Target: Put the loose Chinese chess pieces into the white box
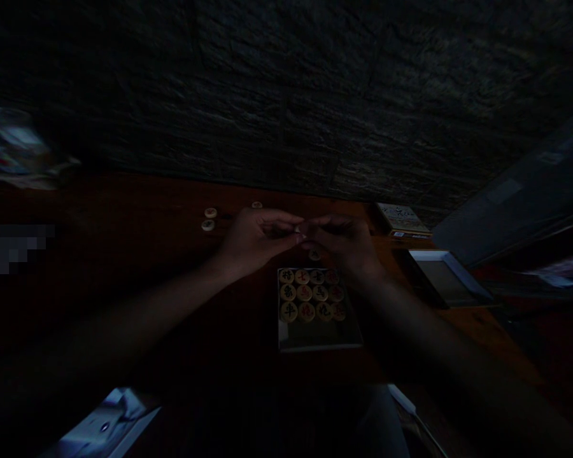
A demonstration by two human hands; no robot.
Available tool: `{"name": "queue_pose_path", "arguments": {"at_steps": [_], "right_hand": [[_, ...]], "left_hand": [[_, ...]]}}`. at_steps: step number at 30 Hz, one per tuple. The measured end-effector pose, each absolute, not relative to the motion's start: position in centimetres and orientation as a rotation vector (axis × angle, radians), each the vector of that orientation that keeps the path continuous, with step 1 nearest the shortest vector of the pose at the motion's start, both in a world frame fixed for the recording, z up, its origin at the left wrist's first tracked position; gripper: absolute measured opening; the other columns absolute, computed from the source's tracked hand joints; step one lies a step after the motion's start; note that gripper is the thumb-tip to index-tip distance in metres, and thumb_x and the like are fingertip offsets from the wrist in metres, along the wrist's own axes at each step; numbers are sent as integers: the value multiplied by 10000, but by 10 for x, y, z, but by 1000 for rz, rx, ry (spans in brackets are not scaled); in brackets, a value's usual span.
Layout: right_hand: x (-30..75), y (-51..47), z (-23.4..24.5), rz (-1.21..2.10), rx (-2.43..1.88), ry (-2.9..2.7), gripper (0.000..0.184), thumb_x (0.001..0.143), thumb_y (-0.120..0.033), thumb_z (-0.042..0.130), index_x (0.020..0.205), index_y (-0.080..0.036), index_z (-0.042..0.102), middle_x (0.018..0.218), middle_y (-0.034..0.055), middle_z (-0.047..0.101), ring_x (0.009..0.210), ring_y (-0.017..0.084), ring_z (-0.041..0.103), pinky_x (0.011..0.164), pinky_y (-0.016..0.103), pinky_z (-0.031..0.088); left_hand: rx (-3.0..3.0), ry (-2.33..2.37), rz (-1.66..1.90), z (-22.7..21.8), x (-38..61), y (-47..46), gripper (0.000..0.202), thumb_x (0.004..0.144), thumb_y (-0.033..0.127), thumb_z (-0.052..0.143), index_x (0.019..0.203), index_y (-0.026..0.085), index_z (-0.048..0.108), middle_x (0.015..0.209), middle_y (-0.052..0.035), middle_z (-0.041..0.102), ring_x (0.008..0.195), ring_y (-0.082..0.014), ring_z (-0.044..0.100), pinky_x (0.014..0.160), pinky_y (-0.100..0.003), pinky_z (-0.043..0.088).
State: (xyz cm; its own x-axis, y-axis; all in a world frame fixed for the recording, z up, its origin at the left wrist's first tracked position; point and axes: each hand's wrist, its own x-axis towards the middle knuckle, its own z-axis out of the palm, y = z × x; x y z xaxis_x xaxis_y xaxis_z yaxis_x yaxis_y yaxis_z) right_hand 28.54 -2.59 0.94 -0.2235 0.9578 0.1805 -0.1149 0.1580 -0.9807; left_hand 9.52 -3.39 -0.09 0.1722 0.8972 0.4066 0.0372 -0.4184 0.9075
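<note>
My left hand (258, 238) and my right hand (348, 242) meet above the far edge of an open box, thumbs and fingers pinched together. A small pale thing (300, 233) shows between their fingertips; it looks like the edge of a Chinese chess piece, mostly hidden. Below them is the shallow box (321, 348), with several round wooden Chinese chess pieces (304, 292) in three rows, marked in black or red. A bare strip lies along its near side. One loose piece (314, 254) lies just beyond the box, under my right hand.
Left of my hands, two loose pieces (209, 219) lie on the wooden table (162, 254); another (256, 205) lies farther back. At right are a printed box (403, 219) and an open tray-like lid (444, 277). A stone-patterned wall (277, 114) stands behind. The scene is very dark.
</note>
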Motion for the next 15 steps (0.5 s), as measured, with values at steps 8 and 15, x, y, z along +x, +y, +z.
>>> {"name": "queue_pose_path", "arguments": {"at_steps": [8, 15], "right_hand": [[287, -26, 10, 1304, -878, -1377, 283, 663, -398, 997, 821, -209, 857, 785, 40, 822, 698, 163, 760, 698, 285, 633], [288, -27, 12, 1287, -918, -1376, 314, 636, -399, 1011, 818, -199, 851, 754, 36, 805, 631, 135, 701, 596, 249, 562]], "left_hand": [[1607, 865, 1299, 1, 92, -35, 300, 787, 245, 877, 1080, 185, 850, 1105, -96, 851, 1016, -252, 824, 958, -392, 656], [1601, 845, 1289, 2, 94, -37, 315, 772, 239, 887, 1081, 190, 852, 1070, -80, 857, 986, -241, 829, 938, -370, 663]]}}
